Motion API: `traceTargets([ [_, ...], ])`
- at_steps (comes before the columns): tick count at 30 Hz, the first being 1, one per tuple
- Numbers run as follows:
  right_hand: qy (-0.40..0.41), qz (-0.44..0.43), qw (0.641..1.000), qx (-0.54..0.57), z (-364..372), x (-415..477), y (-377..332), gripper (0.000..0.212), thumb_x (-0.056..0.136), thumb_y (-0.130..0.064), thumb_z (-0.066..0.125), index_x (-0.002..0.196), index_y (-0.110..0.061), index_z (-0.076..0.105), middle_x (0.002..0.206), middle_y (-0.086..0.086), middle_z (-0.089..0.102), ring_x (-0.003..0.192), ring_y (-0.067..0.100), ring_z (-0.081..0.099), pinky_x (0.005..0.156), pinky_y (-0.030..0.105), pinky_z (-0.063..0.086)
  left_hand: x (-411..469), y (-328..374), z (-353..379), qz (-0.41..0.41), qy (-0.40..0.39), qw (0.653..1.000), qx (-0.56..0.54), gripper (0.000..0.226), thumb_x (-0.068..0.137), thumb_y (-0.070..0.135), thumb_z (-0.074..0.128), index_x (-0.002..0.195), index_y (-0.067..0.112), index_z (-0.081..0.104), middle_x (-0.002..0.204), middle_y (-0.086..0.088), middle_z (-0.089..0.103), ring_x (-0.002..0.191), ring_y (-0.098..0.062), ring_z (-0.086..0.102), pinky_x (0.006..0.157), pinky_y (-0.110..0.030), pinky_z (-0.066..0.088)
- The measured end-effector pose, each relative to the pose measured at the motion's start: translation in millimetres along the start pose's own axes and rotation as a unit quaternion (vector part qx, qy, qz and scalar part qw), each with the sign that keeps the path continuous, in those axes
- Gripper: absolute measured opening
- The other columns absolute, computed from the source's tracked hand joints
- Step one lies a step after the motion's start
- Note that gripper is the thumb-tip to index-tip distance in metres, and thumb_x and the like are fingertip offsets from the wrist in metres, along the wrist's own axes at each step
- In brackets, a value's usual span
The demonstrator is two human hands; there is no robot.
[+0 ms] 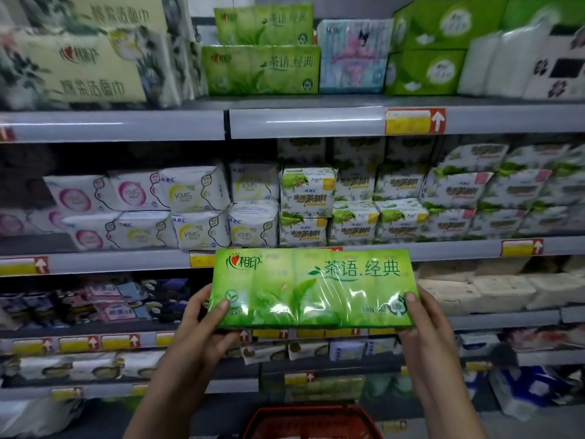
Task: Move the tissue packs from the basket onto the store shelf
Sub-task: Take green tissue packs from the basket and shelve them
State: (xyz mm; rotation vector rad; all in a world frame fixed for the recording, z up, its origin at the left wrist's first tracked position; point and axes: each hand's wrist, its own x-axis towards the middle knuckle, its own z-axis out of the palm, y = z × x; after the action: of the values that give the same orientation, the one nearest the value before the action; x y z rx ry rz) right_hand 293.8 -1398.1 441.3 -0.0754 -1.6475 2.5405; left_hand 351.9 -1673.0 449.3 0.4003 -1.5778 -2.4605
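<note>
tissue pack (311,288) up in front of the shelving (110,263), basket (311,421) straight below it
left hand (202,324) grips its left end, right hand (425,324) the right end; two stacked packs (261,69) sit on the top shelf (316,120) above

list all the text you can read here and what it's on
"心相印", "茶语.经典": held green tissue pack
"茶语.经典": green packs, top shelf
"ABC", "KMS": white packs, middle shelf
"心相印": beige pack, top left
Price tags: too blurred to read; only white arrows show
</note>
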Motion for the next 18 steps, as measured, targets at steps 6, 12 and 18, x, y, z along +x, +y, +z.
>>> traceTargets([
  [6, 0.007, 0.005, 1.000, -0.007, 3.8, -8.7, -4.9, 0.058, 0.046, -0.056, 0.084, 0.096, -0.032, 0.066, 0.095, -0.012, 0.073, 0.100, 0.012, 0.062, 0.081, 0.030, 0.046, -4.1, 1.5, -5.9, -0.003, -0.019, 1.000, -0.024, 0.069, 0.059, 0.039, 0.079, 0.122, 0.028, 0.054, 0.115, -0.002, 0.066, 0.100, -0.023, 0.067, 0.076, -0.030, 0.051],
  [12, 0.022, -0.006, 1.000, -0.008, 9.6, -12.3, -6.0, 0.078, 0.022, -0.072, 0.082, 0.093, -0.042, 0.071, 0.105, -0.014, 0.071, 0.111, 0.017, 0.059, 0.097, 0.042, 0.044, 1.9, 8.1, -5.7, 0.010, -0.022, 0.999, -0.044, 0.084, 0.040, 0.041, 0.091, 0.117, 0.027, 0.058, 0.109, -0.002, 0.071, 0.089, -0.017, 0.072, 0.077, -0.034, 0.055],
  [18, 0.019, -0.010, 1.000, -0.006, 23.1, -14.8, -11.4, 0.085, 0.026, -0.070, 0.083, 0.103, -0.037, 0.068, 0.113, -0.010, 0.069, 0.110, 0.015, 0.061, 0.092, 0.038, 0.047, 10.0, 18.0, -4.7, 0.011, -0.014, 0.998, -0.067, 0.099, 0.037, 0.037, 0.092, 0.127, 0.021, 0.054, 0.113, -0.006, 0.068, 0.088, -0.021, 0.072, 0.069, -0.029, 0.060],
])
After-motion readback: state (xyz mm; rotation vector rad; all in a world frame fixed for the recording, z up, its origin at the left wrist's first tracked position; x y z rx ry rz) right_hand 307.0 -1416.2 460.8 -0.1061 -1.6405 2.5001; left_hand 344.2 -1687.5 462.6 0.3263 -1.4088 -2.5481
